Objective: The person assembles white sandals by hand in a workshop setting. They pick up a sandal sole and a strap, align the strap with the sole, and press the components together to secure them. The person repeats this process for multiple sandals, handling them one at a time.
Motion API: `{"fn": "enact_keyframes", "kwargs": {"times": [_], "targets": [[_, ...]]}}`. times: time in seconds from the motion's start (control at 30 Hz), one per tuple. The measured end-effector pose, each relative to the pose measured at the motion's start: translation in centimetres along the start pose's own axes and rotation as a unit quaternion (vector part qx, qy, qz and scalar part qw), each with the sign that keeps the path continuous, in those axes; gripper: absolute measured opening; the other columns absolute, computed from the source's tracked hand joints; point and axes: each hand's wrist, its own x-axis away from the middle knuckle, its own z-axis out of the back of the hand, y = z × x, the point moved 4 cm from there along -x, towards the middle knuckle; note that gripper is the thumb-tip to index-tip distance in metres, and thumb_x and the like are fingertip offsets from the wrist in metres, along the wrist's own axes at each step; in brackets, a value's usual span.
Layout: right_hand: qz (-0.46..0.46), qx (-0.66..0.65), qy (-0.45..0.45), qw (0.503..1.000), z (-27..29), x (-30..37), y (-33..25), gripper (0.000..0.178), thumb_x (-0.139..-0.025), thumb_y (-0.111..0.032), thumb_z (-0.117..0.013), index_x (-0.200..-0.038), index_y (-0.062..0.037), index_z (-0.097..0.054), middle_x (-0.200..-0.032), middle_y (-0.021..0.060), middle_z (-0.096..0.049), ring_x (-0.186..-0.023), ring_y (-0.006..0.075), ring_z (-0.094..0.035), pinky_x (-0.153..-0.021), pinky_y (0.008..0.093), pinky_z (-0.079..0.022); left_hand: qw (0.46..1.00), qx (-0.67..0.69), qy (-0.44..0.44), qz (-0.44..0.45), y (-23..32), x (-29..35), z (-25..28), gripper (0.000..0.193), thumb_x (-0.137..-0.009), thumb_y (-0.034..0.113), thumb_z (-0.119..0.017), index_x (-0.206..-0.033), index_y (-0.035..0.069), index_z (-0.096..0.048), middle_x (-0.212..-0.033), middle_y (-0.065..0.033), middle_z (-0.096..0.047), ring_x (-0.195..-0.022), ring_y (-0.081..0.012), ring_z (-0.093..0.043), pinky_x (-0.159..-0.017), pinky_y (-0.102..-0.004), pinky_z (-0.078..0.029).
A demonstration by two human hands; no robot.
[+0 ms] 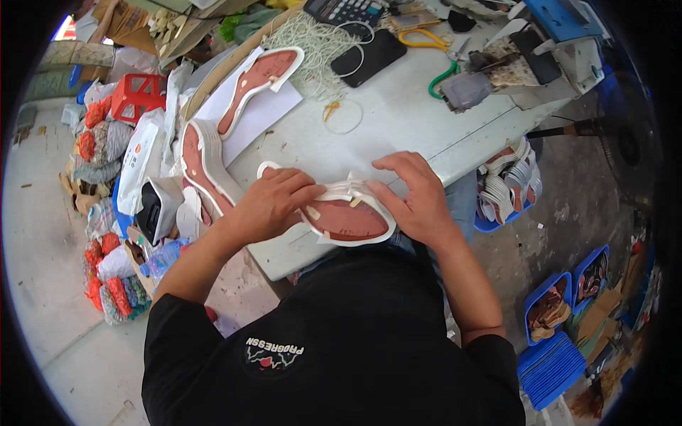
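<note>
A reddish-brown shoe insole point(348, 220) with a white rim is held at the table's near edge, in front of my body. Several white layers show along its far side, like more insoles stacked beneath. My left hand point(280, 202) is closed over its narrow middle, fingers on top. At the wide end, my right hand point(412, 199) has its thumb at the white rim and its index finger stretched out, apart from the thumb. A small pale tab point(355, 201) sits on the insole's edge. What lies under both hands is hidden.
A stack of insoles point(202, 160) lies left, and another insole point(259, 82) rests on white paper point(280, 110). Tangled cord point(302, 50), a black phone point(369, 58), a calculator point(348, 13) and scissors point(444, 67) lie farther back. Blue baskets point(547, 312) stand on the floor right.
</note>
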Motion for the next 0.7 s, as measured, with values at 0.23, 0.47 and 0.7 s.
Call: {"fn": "enact_keyframes", "kwargs": {"times": [0.23,0.47,0.7], "targets": [[-0.011,0.243,0.048,0.969,-2.1,-9.7,5.2,0.046,-0.097,-0.035,-0.066,-0.132,-0.0049,-0.065,-0.104,0.0167,-0.064,-0.100,0.0362,-0.061,-0.088,0.0493,-0.049,0.996,0.067,-0.051,0.003,0.2,-2.7,3.4,0.097,-0.058,0.019,-0.094,-0.145,0.009,-0.053,-0.144,-0.0142,-0.056,-0.139,-0.0364,-0.050,-0.116,-0.0460,-0.043],[0.008,0.218,0.084,0.972,-0.9,-9.6,4.3,0.045,-0.097,-0.035,-0.068,-0.130,-0.0049,-0.066,-0.098,0.0165,-0.065,-0.092,0.0330,-0.063,-0.081,0.0448,-0.050,0.998,0.013,-0.063,0.001,0.6,-1.2,2.3,0.090,-0.061,0.013,-0.091,-0.143,0.010,-0.054,-0.143,-0.0146,-0.056,-0.143,-0.0359,-0.047,-0.116,-0.0472,-0.042],[-0.112,-0.027,0.001,0.993,0.1,1.2,2.4,0.025,-0.091,-0.022,-0.076,-0.105,-0.0014,-0.073,-0.088,0.0131,-0.066,-0.084,0.0316,-0.064,-0.076,0.0409,-0.051,1.000,-0.005,0.004,-0.023,0.3,0.2,0.8,0.056,-0.074,0.007,-0.080,-0.127,0.007,-0.063,-0.122,-0.0102,-0.064,-0.116,-0.0322,-0.062,-0.098,-0.0448,-0.051]]}}
